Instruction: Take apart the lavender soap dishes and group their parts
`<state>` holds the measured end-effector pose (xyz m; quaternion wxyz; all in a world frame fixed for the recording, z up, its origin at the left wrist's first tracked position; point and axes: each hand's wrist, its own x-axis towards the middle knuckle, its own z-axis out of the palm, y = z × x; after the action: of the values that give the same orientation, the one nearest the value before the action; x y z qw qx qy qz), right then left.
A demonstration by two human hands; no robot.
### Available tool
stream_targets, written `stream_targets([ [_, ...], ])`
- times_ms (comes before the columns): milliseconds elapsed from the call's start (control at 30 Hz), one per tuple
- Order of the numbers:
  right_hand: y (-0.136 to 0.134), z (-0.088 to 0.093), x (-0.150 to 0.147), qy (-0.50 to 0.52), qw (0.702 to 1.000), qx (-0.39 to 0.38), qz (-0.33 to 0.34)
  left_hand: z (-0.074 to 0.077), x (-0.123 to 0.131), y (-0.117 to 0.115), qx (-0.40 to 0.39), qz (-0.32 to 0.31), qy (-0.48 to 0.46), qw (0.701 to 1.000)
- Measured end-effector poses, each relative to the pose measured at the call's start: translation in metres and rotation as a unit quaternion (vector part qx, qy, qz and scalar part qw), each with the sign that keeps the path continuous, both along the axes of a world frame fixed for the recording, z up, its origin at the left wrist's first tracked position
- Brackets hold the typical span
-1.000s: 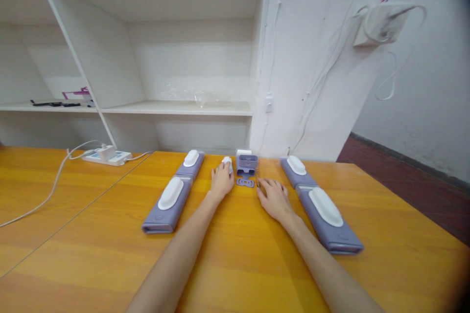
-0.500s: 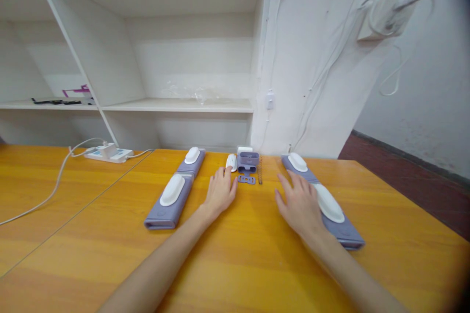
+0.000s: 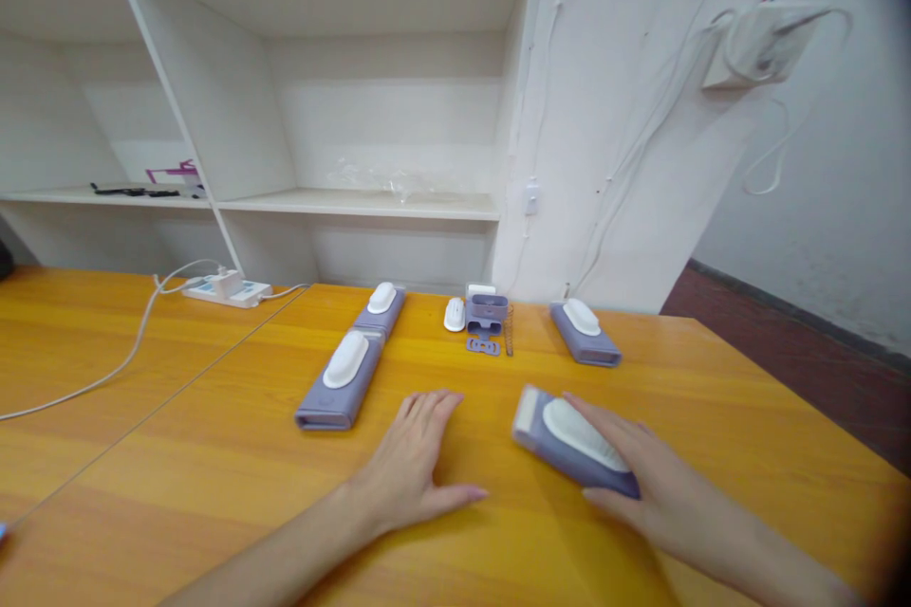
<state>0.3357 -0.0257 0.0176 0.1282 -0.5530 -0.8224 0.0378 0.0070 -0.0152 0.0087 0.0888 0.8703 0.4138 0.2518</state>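
Lilac plastic with a white oval pad on top: that is the long housing piece (image 3: 573, 441) under the right hand (image 3: 655, 493), lying on the orange wooden table (image 3: 213, 455) near the front edge, its pale open end turned toward the shelves and angled a little to the left. The right hand wraps it from the far side, fingers (image 3: 604, 417) laid along its outer edge and the thumb along the near edge, so the piece is gripped between them while it rests on the tabletop. The left hand (image 3: 417, 460) lies flat and open on the wood just to the left of that piece, palm down, fingers spread, thumb pointing toward it without touching it. Further back on the right stands a shorter lilac piece (image 3: 585, 334) with its own white pad, well apart from the held one. On the left, two lilac pieces lie end to end, the longer (image 3: 342, 379) nearer and the shorter (image 3: 381, 308) behind it. Between the two rows, near the wall, sit a small white cap (image 3: 454, 314), a lilac block (image 3: 487, 311), a flat lilac bracket (image 3: 483, 346) just in front of it, and a thin coil spring (image 3: 509, 342) beside it. A white power strip (image 3: 228, 288) with its cable lies at the back left, below the white shelving (image 3: 356, 204).
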Motion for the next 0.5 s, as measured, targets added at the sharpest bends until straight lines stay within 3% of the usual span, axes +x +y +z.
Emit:
stream_targets([
  [167,-0.003,0.007,-0.05,0.053,0.995,-0.05,0.073,0.0,0.01,-0.004,-0.05,-0.066,-0.021,0.996],
  [267,-0.002,0.003,-0.073,0.063,0.993,-0.043,0.095,-0.003,0.009,-0.005,-0.092,-0.073,-0.051,0.992],
  [500,0.0,-0.002,-0.084,0.058,0.996,0.026,0.066,-0.01,0.002,-0.001,-0.136,-0.044,-0.124,0.982],
])
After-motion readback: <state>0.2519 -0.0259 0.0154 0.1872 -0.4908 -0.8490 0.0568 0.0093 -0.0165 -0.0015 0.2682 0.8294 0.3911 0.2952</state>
